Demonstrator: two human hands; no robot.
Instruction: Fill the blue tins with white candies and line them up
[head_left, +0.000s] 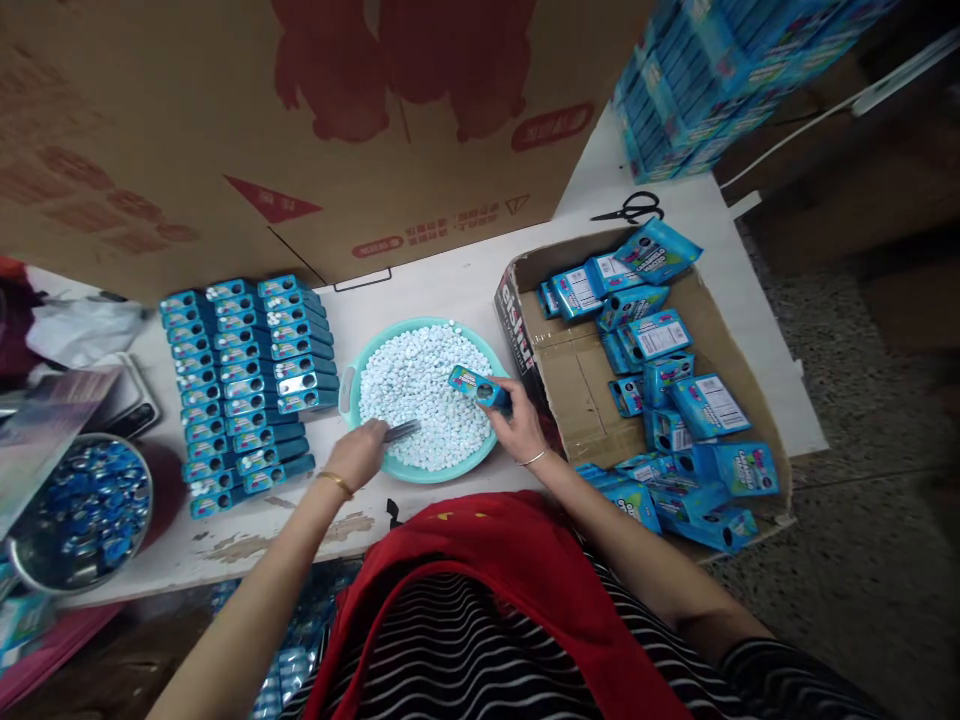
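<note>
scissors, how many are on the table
1. The scissors lie on the white table at its far right, between the open carton of blue boxes and the stacked blue packs. More could be hidden behind the cartons.

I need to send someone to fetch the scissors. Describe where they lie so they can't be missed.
Start at the white table and find the open cardboard box of blue packets on its right side. Just beyond the box's far edge, towards the stacked blue cartons, lie the scissors. They are the only black, thin, looped-handled thing there, lying flat on bare tabletop, while everything around is blue packaging.
</note>
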